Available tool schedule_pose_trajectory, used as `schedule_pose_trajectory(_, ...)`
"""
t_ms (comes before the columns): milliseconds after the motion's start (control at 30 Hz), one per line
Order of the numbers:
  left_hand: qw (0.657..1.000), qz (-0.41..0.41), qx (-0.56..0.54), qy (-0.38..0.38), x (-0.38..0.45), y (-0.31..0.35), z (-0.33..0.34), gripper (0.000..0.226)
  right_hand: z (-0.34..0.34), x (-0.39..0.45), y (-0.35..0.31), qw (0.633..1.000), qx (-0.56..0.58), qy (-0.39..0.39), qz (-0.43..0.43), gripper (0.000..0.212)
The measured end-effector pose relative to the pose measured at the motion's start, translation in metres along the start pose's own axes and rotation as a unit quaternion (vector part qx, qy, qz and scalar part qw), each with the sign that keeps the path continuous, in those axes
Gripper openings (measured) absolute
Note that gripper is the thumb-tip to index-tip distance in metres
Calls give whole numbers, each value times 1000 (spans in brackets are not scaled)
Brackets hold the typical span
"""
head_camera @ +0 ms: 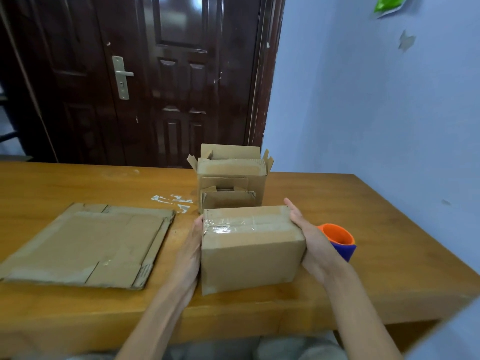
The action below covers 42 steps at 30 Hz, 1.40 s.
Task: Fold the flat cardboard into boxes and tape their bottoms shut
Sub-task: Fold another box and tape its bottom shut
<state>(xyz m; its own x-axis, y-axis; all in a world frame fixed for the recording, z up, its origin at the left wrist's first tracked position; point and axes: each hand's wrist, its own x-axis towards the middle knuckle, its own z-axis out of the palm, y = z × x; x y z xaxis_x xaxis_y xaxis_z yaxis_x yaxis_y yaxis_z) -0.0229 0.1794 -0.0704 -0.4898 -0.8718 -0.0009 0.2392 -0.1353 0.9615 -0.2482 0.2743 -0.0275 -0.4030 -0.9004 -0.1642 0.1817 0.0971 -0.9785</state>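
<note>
At frame centre I had the taped box [250, 245] pressed between my flat left hand [191, 252] and right hand [309, 237]; flat cardboard [88, 245] at lower left remained unfolded.

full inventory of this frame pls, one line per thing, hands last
taped box: 1, brown, table front, between both hands
open boxes: several, brown, behind the taped box, exact count unclear
flat cardboard: 1 stack, brown, table left
tape dispenser: 1, orange and blue, beside right hand
table: 1, wooden
door: 1, dark brown, behind table
left hand: flat against box's left side
right hand: flat against box's right side
</note>
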Motion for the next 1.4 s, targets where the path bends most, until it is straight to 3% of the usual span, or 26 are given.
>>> schedule_pose_trajectory(133,994,94,53,27,-18,-2,-2,39,-6,2,-21,964,-229,131,33,41)
schedule_pose_trajectory(267,983,159,69,57,-31,-11,-5,31,7,8,-20,903,-383,183,-67,30)
schedule_pose_trajectory(367,976,186,94,62,-42,-14,-16,47,18,14,-18,919,-349,153,-99,29)
schedule_pose_trajectory(433,972,187,126,71,-50,-16,-22,27,26,21,-17,941,-299,103,-118,26)
schedule_pose_trajectory(533,958,200,189,75,-59,-20,-20,27,39,36,-13,917,-371,45,-139,28)
schedule_pose_trajectory(600,952,208,208,84,-61,-22,-12,30,44,44,-13,921,-363,15,-143,34)
schedule_pose_trajectory(767,925,211,299,102,-44,-23,-4,75,42,66,-19,944,-303,-30,-123,47)
schedule_pose_trajectory(900,901,216,365,87,-27,-20,-4,83,41,85,-23,942,-311,-26,-126,54)
schedule_pose_trajectory(1100,906,241,344,52,-21,-13,-8,76,41,89,-22,938,-319,-16,-135,53)
schedule_pose_trajectory(1233,887,258,382,32,-18,-12,-16,71,32,74,-30,933,-310,40,-181,41)
schedule_pose_trajectory(1300,877,264,399,27,-16,-9,-18,77,11,58,-38,911,-350,71,-204,33)
schedule_pose_trajectory(1400,861,279,426,2,-13,1,-16,78,-36,40,-33,815,-516,129,-229,26)
